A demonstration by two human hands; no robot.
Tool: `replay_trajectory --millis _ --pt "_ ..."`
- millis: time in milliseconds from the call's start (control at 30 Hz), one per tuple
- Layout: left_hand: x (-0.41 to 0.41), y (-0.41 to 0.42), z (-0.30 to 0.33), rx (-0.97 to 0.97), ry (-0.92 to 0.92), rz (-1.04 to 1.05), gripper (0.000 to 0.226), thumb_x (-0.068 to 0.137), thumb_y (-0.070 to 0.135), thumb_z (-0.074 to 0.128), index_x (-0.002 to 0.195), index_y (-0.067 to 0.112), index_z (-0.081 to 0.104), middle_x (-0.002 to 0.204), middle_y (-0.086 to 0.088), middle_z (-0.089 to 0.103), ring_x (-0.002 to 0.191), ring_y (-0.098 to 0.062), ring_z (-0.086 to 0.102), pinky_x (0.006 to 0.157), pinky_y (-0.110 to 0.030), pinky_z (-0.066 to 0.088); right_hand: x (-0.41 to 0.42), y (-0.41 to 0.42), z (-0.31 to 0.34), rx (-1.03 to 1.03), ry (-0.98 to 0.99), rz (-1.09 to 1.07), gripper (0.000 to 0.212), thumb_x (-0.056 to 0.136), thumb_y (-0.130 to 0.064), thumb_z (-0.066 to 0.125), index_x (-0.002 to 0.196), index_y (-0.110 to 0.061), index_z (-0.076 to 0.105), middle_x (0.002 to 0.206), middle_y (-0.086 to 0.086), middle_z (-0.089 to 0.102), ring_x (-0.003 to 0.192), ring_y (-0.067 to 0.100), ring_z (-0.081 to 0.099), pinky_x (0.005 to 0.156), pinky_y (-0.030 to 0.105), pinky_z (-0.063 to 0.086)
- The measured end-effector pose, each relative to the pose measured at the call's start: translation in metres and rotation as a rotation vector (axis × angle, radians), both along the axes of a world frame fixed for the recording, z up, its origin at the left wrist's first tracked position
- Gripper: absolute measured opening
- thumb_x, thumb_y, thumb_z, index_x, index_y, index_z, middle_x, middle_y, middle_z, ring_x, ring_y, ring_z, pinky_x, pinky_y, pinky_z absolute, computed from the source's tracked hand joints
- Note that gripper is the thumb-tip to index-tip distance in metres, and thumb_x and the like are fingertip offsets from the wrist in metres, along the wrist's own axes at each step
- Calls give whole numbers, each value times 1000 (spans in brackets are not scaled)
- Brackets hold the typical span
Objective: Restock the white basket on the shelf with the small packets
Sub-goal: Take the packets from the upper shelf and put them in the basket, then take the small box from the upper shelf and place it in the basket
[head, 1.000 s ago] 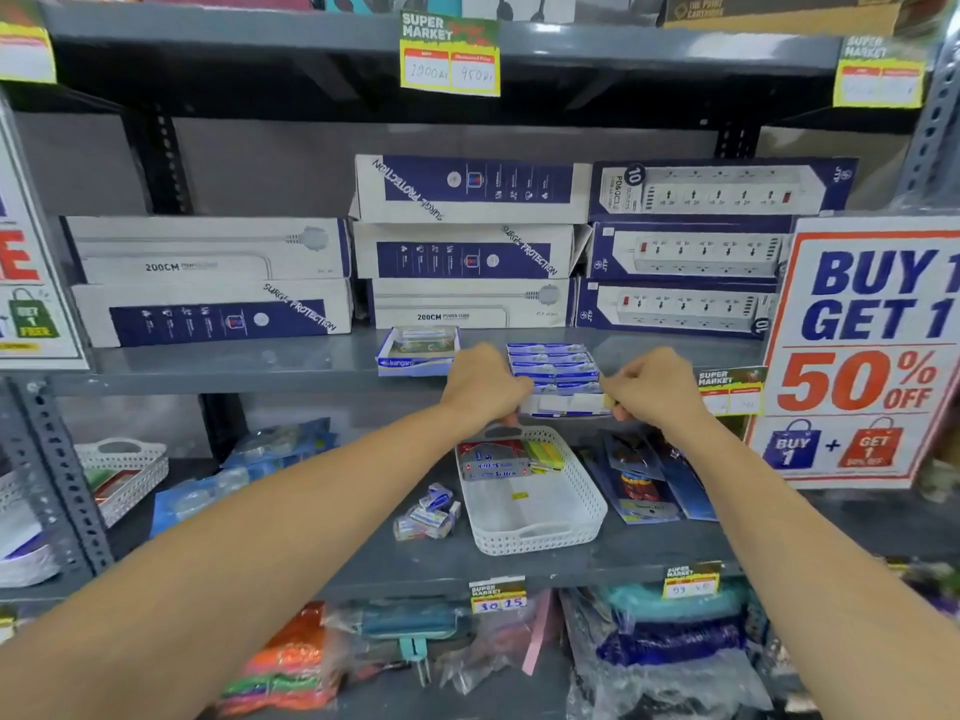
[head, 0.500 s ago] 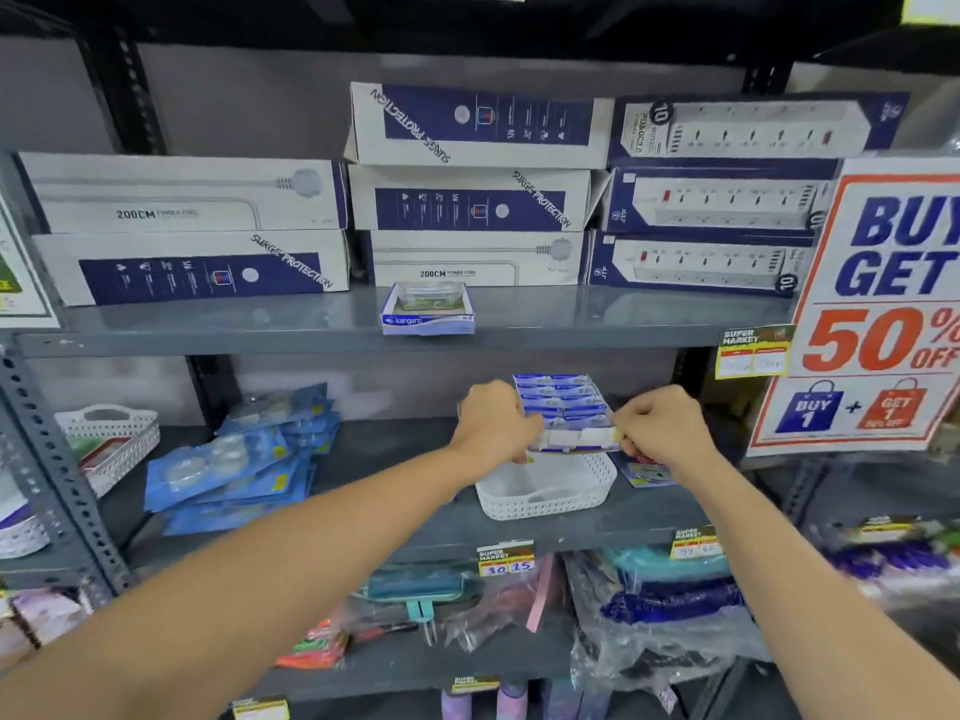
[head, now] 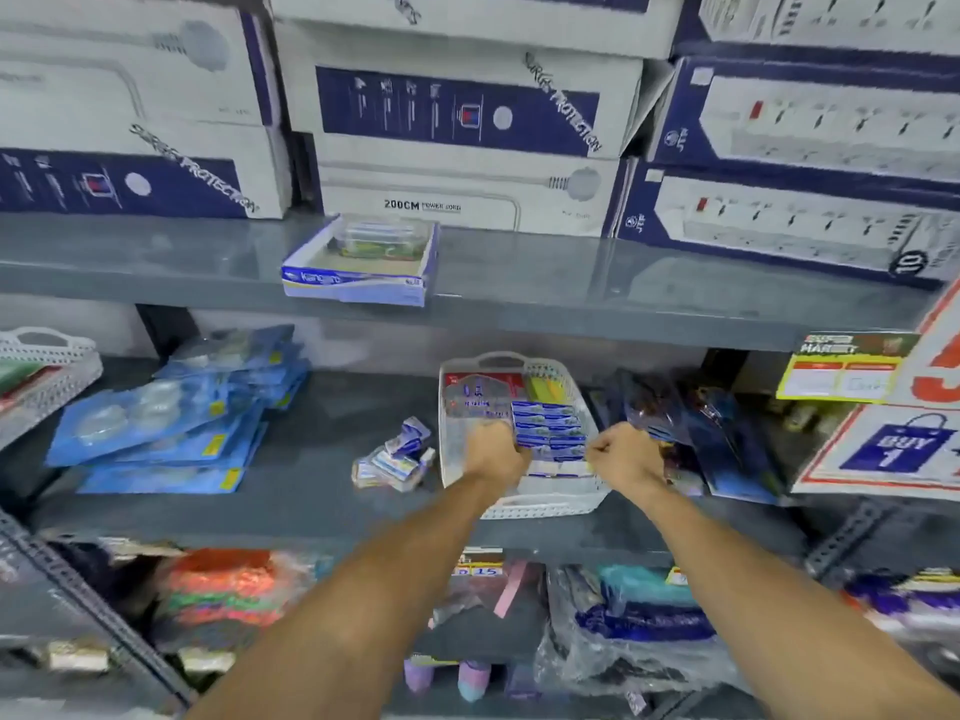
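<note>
The white basket stands on the middle grey shelf, with a red card pack and a yellow item at its far end. A stack of small blue and white packets sits inside the basket's near half. My left hand grips the stack's left side and my right hand grips its right side, both fists closed. A few loose small packets lie on the shelf just left of the basket.
An open blue-and-white carton sits on the upper shelf edge, below stacked power strip boxes. Blue blister packs lie at left, another white basket at far left, dark packets right of the basket, and a sale sign at right.
Both hands have carried the packet stack from the upper shelf edge down into the white basket. The camera has moved closer and tilted down.
</note>
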State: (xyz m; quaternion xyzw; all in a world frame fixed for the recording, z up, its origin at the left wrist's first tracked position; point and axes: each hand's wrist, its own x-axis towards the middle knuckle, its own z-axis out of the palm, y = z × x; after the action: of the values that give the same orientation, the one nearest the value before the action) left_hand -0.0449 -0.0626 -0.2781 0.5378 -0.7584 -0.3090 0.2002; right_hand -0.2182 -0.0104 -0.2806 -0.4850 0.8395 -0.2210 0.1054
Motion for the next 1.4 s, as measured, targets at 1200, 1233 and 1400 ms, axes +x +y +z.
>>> replay_trajectory --millis 1200,1233,1400 --pt "211 35 260 -640 137 524 29 76 47 58 68 22 69 71 -3 72 79 -26 65 71 -31 49 162 9 232 -784 -221 391 19 85 -17 70 97 -3 75 80 9 72 58 14 61 71 31 54" --pt "216 22 267 -600 97 540 26 77 45 61 72 22 71 78 -4 73 86 -28 66 77 -33 50 167 -2 237 -663 -245 396 25 85 -23 71 94 0 74 79 13 72 55 19 63 70 34 56" --pt "203 0 261 -175 -84 318 24 78 32 71 78 8 69 67 -10 70 56 -24 65 65 -28 55 193 -22 245 -276 -146 409 34 84 -31 68 64 -12 48 45 5 58 35 13 56 47 24 45"
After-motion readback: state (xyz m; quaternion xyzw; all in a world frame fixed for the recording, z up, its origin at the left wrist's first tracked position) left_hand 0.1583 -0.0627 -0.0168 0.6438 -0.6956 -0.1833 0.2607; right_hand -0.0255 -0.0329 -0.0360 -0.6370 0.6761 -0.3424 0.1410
